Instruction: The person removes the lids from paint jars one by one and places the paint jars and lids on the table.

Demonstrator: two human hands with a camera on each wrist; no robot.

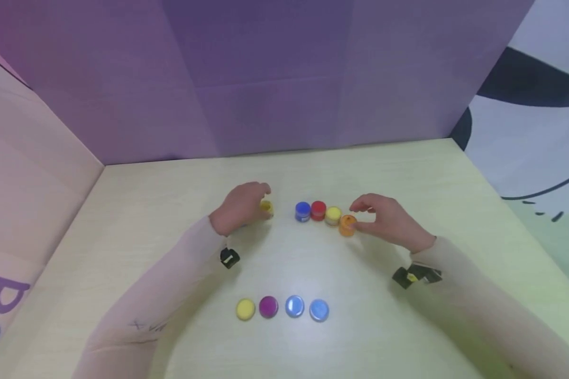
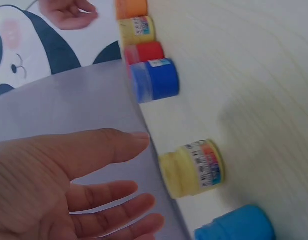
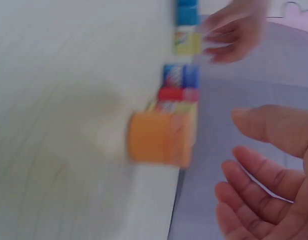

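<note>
Left hand [image 1: 242,208] beside yellow jar [image 1: 266,206], right hand [image 1: 390,219] beside orange jar [image 1: 346,226].

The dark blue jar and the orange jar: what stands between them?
A red jar, then a yellow jar next to the orange jar; this shows in the head view.

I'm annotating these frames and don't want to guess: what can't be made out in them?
- Head view: most of the light-blue jar, covered by the left hand.
- Left wrist view: that jar's lower part, cut off by the bottom edge; the top edge crops the orange jar.
- Right wrist view: most of the yellow jar behind the orange one; blur makes label print unreadable.
</note>
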